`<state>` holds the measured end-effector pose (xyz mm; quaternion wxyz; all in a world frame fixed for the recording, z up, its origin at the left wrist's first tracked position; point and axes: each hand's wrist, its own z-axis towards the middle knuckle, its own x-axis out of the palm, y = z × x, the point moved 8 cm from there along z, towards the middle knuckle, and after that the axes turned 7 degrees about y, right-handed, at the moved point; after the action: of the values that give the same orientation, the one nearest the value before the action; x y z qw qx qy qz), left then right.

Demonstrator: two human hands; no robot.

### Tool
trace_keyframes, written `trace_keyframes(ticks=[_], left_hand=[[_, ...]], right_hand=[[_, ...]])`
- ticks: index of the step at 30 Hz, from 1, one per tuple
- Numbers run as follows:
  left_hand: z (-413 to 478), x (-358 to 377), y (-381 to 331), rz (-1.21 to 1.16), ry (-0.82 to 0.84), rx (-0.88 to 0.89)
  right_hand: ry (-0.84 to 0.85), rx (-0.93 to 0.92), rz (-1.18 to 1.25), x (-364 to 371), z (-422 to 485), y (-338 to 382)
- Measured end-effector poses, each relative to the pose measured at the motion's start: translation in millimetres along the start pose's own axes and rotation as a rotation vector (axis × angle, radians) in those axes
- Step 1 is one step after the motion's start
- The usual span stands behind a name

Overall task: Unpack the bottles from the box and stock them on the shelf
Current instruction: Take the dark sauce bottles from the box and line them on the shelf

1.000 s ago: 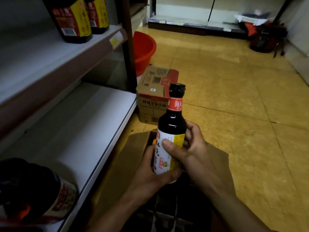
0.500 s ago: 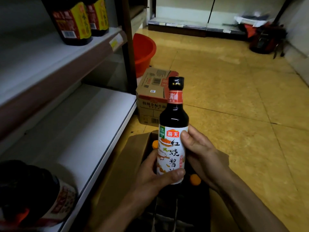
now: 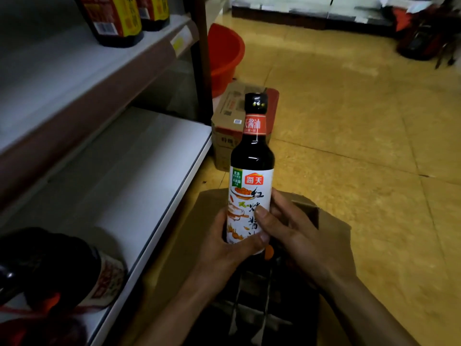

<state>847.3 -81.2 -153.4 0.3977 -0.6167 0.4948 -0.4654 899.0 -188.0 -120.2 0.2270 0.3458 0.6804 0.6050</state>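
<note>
Dark soy-sauce bottle [image 3: 251, 156] stands upright just above the open box [image 3: 333, 228] beside the lower shelf [image 3: 124, 161], your left hand [image 3: 224, 248] gripping its base and your right hand [image 3: 294, 231] curled round its label.

Single view, head-worn wide-angle. It looks forward and steeply down from above the box [image 3: 331, 228], which sits bottom centre, right under the lens. Close range: left hand [image 3: 224, 248] and right hand [image 3: 291, 236] hold the bottle [image 3: 252, 166] upright mid-frame, forearms entering from the bottom edge. The shelf [image 3: 139, 171] runs down the left side, seen obliquely from above. A stocked bottle [image 3: 62, 268] at bottom left is so near it blurs. The view faces along the aisle: floor [image 3: 349, 121] fills the right half, carton [image 3: 225, 136] and red tub [image 3: 224, 53] sit behind the bottle, far shelving [image 3: 282, 11] lies at the top edge.
</note>
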Motion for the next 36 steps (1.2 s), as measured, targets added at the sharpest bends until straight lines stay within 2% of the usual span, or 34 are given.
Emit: trace_keyframes(ticks=[9, 16, 21, 29, 36], left_hand=[[-57.3, 6.6, -8.4, -0.013, -0.014, -0.182], [-134.5, 21.1, -11.9, -0.051, -0.040, -0.343], [-194.5, 38.6, -41.7, -0.092, -0.018, -0.459], [-262.9, 81.7, -206.2, -0.110, 0.008, -0.494], [-280.2, 114.3, -367.5, -0.014, -0.023, -0.349]], right_hand=[[-0.092, 0.111, -0.038, 23.5, -44.0, 15.0], [-0.071, 0.291, 0.003, 61.6, -108.1, 23.1], [-0.061, 0.396, 0.059, 87.3, -159.0, 59.7], [-0.026, 0.413, 0.059, 105.3, -211.1, 215.6], [0.038, 0.270, 0.033, 103.8, -221.3, 383.1]])
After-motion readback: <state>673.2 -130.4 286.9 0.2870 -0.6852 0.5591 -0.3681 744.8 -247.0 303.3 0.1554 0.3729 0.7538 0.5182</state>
